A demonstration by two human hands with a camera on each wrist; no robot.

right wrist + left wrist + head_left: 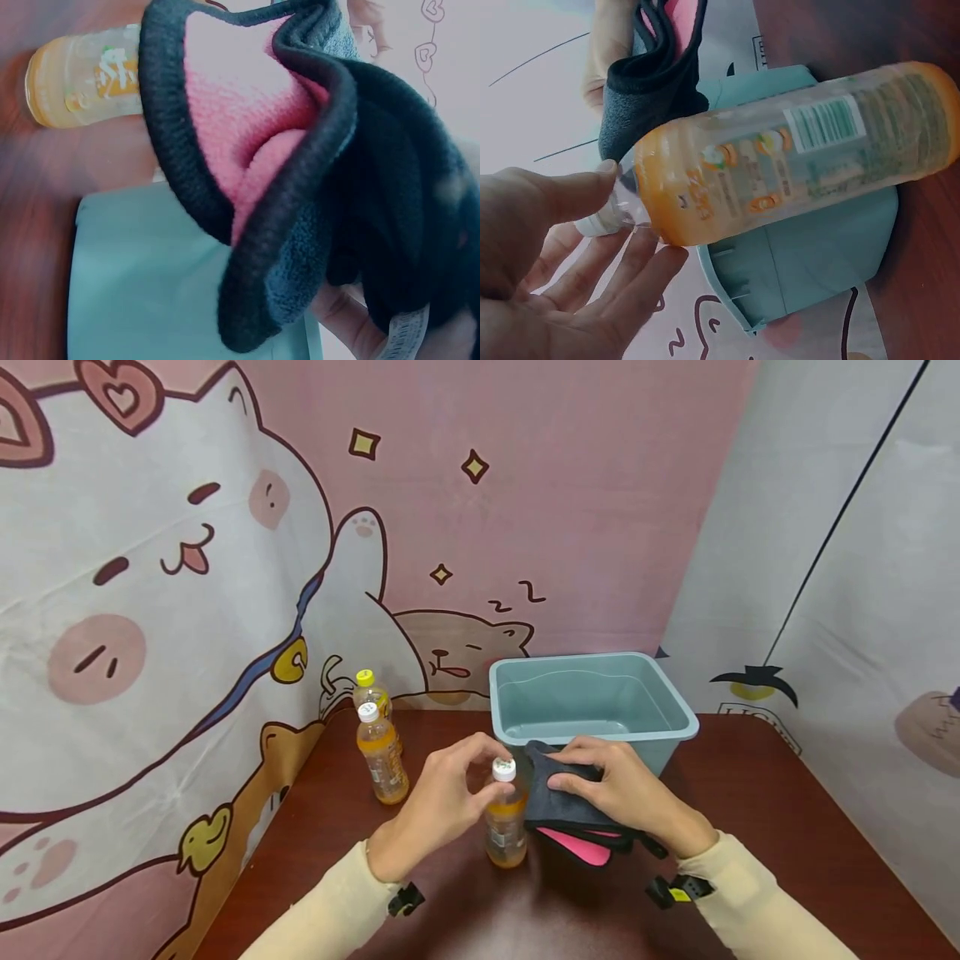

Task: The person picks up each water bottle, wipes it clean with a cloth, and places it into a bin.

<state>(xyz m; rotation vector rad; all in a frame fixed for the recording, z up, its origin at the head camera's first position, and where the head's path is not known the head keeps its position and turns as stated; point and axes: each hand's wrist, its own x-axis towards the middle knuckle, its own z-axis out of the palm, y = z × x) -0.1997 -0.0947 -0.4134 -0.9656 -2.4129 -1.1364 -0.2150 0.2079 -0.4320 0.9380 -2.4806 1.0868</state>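
With thumb and fingers round its neck, just below the white cap, my left hand [453,781] grips a clear plastic bottle [506,835] with an orange-patterned label. The bottle stands upright in the head view; its barcode shows in the left wrist view [825,124]. My right hand [618,781] pinches a folded cleaning cloth [562,797], dark grey outside with black edging. Pink lining [247,82] shows between its folds in the right wrist view. The cloth hangs right beside the bottle, in front of the basin, and hides part of the basin's near wall.
A grey-green plastic basin [592,662] stands at the back of the brown table [765,827]. Towards the back left are a white-capped bottle [382,760] and, behind it, a yellow-capped bottle [365,689]. A cartoon-printed curtain [600,510] rises behind the table.
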